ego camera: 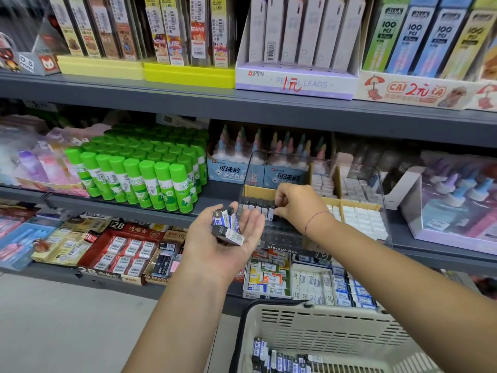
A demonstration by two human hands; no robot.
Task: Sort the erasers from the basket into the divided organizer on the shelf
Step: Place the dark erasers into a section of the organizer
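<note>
1. Currently the placing step is in hand: the right hand (298,204) reaches into the clear divided organizer (285,239) on the shelf (134,208), its fingertips pinching one dark-sleeved eraser (269,215) at the right end of a row of like erasers (255,205) in the front-left compartment.
2. The left hand (223,254) waits just beside the organizer, palm up and fingers relaxed, with a few spare erasers (227,228) lying loose on it rather than gripped.
3. More of the same stock (285,359) lies in the cream basket (282,308) below, so the task looks well short of done.
4. Other compartments to the right hold white erasers (360,216), apart from the dark row.
5. Next, I judge, the pinched eraser wants seating upright and flush with its neighbours. The right hand would then take another from the left palm, which must stay level so nothing slides off.
6. Readable writing:
   - "Storage box" on the organizer's front label (282,249).
   - "ODEMEI" and "PENCIL LEADS", with a handwritten red "1元", on the lilac carton (295,83) above.
   - "100 PCS" on the tall lead packs (414,30).
   - "2B" on the red eraser box (118,226), and "4B ERASER" on the box beside it (156,278).
   - The print on the erasers' own sleeves is too small to read.
</note>
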